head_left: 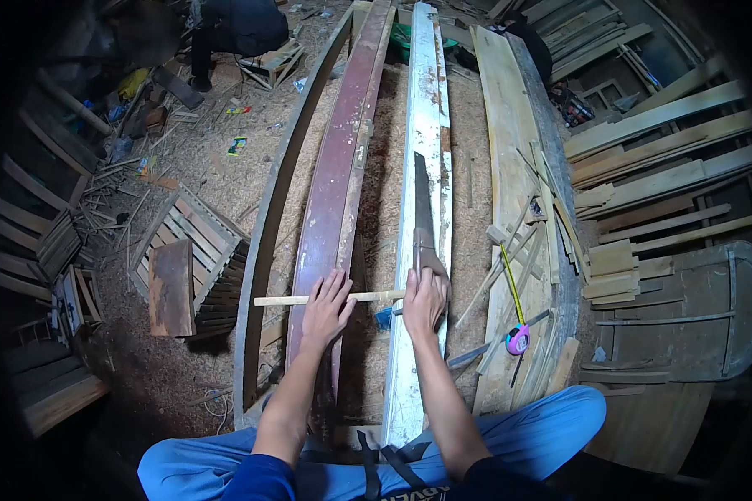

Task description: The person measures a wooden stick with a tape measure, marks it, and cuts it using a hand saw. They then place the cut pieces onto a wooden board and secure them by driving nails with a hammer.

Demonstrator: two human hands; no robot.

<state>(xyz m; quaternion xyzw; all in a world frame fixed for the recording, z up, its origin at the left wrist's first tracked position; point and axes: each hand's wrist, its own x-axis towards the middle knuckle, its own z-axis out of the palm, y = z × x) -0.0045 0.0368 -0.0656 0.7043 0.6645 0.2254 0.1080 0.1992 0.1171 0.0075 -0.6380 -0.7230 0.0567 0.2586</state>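
Observation:
A thin wooden strip (292, 300) lies crosswise over the maroon plank (330, 188) and reaches the white, paint-chipped plank (403, 367). My left hand (327, 307) rests on the strip with its fingers stretched out, pressing it against the maroon plank. Above the white plank, my right hand (424, 302) is closed around the handle end of a handsaw (424, 196). Its blade points away from me along that plank. The strip's right end meets my right hand, and the exact contact there is hidden.
To the right, a tape measure (517, 339) with its yellow tape out lies among loose strips on a pale board (500, 108). A slatted wooden crate (194, 242) stands at left on the shavings-covered floor. Another person (241, 32) sits at upper left. Stacked boards (660, 159) line the right.

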